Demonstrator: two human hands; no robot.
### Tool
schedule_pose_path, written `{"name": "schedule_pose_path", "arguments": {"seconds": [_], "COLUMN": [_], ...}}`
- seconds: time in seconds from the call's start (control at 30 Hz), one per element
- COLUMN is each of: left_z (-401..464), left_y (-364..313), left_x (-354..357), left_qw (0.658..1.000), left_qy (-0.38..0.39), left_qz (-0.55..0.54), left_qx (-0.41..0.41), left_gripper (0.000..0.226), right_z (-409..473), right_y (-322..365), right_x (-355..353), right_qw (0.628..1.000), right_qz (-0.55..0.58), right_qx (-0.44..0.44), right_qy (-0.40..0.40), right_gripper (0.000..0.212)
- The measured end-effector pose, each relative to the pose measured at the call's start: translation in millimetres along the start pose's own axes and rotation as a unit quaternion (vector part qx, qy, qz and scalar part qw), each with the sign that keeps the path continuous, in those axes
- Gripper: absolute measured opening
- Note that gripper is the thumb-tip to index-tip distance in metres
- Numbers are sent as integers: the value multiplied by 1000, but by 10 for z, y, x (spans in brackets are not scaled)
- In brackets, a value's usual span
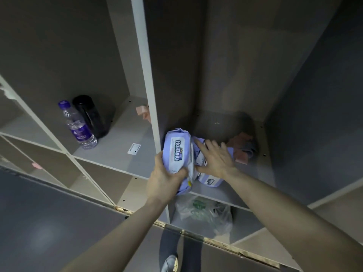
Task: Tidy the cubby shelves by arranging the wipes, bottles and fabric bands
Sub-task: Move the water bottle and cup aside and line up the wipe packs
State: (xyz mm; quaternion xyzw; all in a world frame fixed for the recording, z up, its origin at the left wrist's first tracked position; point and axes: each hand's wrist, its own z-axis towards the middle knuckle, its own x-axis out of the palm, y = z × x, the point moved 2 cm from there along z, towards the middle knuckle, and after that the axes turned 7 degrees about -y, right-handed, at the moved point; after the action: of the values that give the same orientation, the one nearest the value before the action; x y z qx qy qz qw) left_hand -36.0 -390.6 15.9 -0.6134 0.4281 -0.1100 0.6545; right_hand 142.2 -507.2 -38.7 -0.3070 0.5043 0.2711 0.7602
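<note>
Placement of wipes in right-hand cubby shelf (220, 190): left hand (164, 176) clamped around upright lilac soft-plastic wipes pack (177, 152); right hand (215, 158) spread flat on second lilac wipes pack (211, 181) alongside. Seat upright pack flush against white divider panel (149, 99); keep clear of pink fabric bands (241, 146) behind.

Soft plastic, matt board, cloth

The wipes pack (177, 152) is glossy, crinkled lilac film; the water bottle (78, 125) clear smooth plastic beside a dark glossy flask (91, 114). Shelves (117, 154) are matt grey board, chipped at one edge. Bands (242, 147) look like soft cloth.
</note>
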Motion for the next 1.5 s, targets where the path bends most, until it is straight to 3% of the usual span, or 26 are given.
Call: {"name": "schedule_pose_path", "arguments": {"seconds": [0.13,0.2,0.37,0.53,0.63,0.73,0.8,0.87,0.93,0.97,1.03,1.1,1.23,1.4,1.5], "left_z": [94,221,586,849,916,868,815,764,771,779,845,900,921,1013,1068], "left_y": [-20,-43,-57,7,-54,-141,-140,-118,-79,-72,-48,2,271,371,369], "left_x": [74,185,546,731,762,672,624,607,624,641,724,809,907,766,862], "left_qw": [999,998,987,975,954,924,902,887,889,889,888,896,862,882,843], "left_qy": [5,11,25,44,42,46,48,51,59,66,92,126,160,264,274], "left_qz": [34,62,158,214,289,362,405,429,425,427,431,417,450,352,413], "left_qx": [-1,-2,11,35,70,113,141,160,161,154,131,91,168,172,210], "left_gripper": [57,57,78,90,95,98,96,92,89,88,86,80,68,51,51], "right_z": [-76,-105,-449,-680,-419,-55,90,134,134,109,39,-29,-183,-230,-240], "right_y": [-317,-564,-718,-728,-703,-493,-354,-248,-189,-183,-208,-204,-22,247,325], "right_x": [-49,-110,87,232,81,116,236,358,386,357,314,274,195,129,73], "right_qw": [998,996,985,974,971,981,982,983,981,971,912,865,862,859,861], "right_qz": [10,29,114,119,118,106,60,4,4,51,182,250,267,284,283], "right_qx": [26,83,132,191,207,122,67,39,78,146,313,383,348,332,335], "right_qy": [-61,-23,7,38,-8,104,168,180,176,182,194,207,256,267,258], "right_gripper": [48,34,35,27,40,97,117,114,105,101,101,100,98,86,86]}}
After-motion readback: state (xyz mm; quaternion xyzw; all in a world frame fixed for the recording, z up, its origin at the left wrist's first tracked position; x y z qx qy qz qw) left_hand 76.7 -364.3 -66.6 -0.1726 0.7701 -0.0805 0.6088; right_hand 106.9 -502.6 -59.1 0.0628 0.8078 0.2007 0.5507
